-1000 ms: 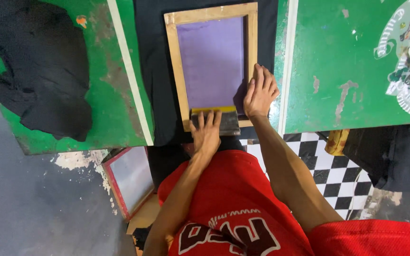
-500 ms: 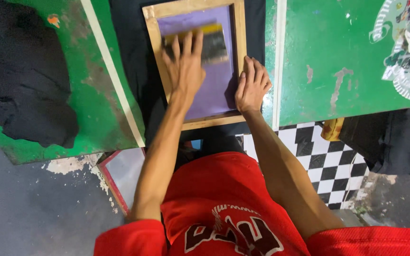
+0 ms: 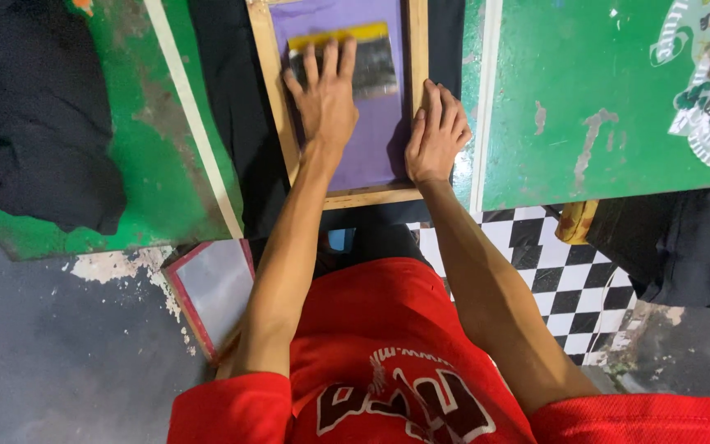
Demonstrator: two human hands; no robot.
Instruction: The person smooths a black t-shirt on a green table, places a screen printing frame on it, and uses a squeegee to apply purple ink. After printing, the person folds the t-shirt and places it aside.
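Checkered floor (image 3: 552, 263) is showing at lower right, green tables (image 3: 585, 99) flanking the black cloth (image 3: 232, 115). Right hand (image 3: 435, 136) is lying flat, fingers together, pinning the wooden frame (image 3: 417, 49). Left hand (image 3: 326, 99) is pressing spread fingers on the yellow-edged squeegee (image 3: 371, 62), upper centre; even pressure matters, and little screen is remaining before the far edge.

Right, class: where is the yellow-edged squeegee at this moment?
In the head view, the squeegee lies at top centre on the purple screen inside the wooden frame, under the left hand, with the right hand beside it.
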